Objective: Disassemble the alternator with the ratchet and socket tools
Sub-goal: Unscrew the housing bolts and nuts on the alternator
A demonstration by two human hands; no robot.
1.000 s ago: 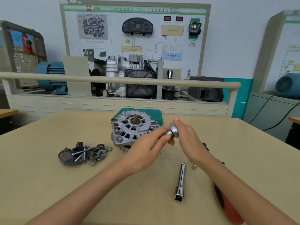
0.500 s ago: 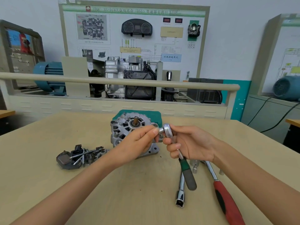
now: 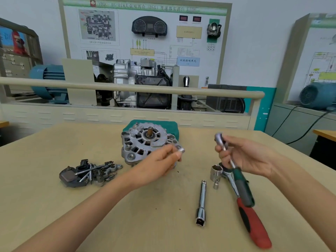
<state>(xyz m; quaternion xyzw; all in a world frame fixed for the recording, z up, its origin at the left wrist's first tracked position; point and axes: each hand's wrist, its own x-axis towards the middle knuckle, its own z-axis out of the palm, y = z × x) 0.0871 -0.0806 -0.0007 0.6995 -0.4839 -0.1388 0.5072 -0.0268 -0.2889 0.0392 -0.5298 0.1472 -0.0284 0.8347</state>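
The silver alternator (image 3: 143, 144) lies on the table with its shaft pointing up, resting against a green block (image 3: 172, 128). My left hand (image 3: 156, 164) is in front of it and pinches a small silver socket (image 3: 180, 149) at the fingertips. My right hand (image 3: 241, 157) is off to the right and grips a small green-handled ratchet (image 3: 241, 186) near its head (image 3: 219, 138), handle hanging down. The socket and the ratchet head are apart.
On the table lie an extension bar (image 3: 201, 203), a red-handled ratchet (image 3: 252, 224), a large socket (image 3: 216, 172) and a small socket (image 3: 215, 184). A pile of removed parts and bolts (image 3: 87, 173) sits left. A railing (image 3: 127, 88) and training rigs stand behind.
My hands were together at the ratchet head; they have pulled apart. The socket has come away in my left hand, and my right hand has carried the ratchet to the right.
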